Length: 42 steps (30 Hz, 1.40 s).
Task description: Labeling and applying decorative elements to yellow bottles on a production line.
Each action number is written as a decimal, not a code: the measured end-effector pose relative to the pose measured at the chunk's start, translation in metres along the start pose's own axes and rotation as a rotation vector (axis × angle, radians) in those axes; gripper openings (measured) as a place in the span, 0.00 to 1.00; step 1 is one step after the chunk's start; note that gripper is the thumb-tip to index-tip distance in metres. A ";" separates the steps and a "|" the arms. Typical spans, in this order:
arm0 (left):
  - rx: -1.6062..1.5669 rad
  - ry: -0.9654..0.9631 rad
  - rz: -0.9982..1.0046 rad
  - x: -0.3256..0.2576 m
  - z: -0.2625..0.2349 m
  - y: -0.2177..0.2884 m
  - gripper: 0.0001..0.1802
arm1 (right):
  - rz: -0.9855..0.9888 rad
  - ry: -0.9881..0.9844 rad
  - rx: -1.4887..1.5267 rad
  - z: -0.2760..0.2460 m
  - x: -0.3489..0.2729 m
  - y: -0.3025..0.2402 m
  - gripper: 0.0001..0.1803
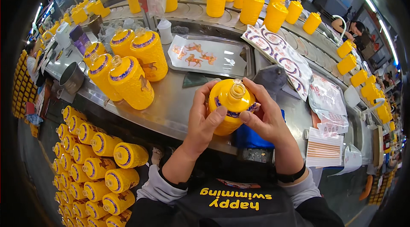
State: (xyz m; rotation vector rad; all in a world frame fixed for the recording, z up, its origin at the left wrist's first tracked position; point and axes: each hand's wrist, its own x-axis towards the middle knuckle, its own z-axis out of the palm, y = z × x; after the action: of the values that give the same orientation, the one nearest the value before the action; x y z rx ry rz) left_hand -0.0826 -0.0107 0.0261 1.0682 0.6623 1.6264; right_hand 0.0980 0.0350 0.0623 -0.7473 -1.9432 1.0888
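Note:
A yellow bottle [227, 129] with a clear glass neck is held upright between my hands at the table's near edge. My left hand [200, 113] wraps its left side, thumb on the shoulder. On the opposite side my right hand [265, 113] grips it, thumb pressed near a purple patterned decal band [232, 113]. One end of the band sticks out by the right fingers. Left of my hands stand several yellow bottles [130, 84] with purple bands and horse pictures. Just beyond my hands, a metal tray [243, 71] holds a sheet of horse decals [205, 56].
Sheets of curved purple decals [277, 58] lie to the right, beside a striped sheet [323, 148]. Behind runs a conveyor [192, 13] carrying yellow bottles. Stacked bottles [87, 163] fill the lower left. A metal pot [72, 77] stands at left; a co-worker [353, 28] sits far right.

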 end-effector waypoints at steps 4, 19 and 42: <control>-0.024 -0.001 -0.020 0.000 0.002 0.002 0.34 | 0.026 -0.001 0.070 -0.001 0.000 0.001 0.41; 1.183 0.128 0.814 -0.039 0.006 -0.007 0.11 | 0.011 0.030 0.056 0.002 -0.001 0.003 0.38; 1.126 0.028 0.721 -0.043 0.013 0.003 0.13 | -0.112 -0.002 -0.221 -0.008 -0.005 -0.009 0.38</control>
State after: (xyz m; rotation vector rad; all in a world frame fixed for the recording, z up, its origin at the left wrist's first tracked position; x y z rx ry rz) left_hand -0.0694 -0.0538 0.0209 2.2888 1.3956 1.8456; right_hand 0.1068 0.0301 0.0712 -0.7442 -2.1033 0.8173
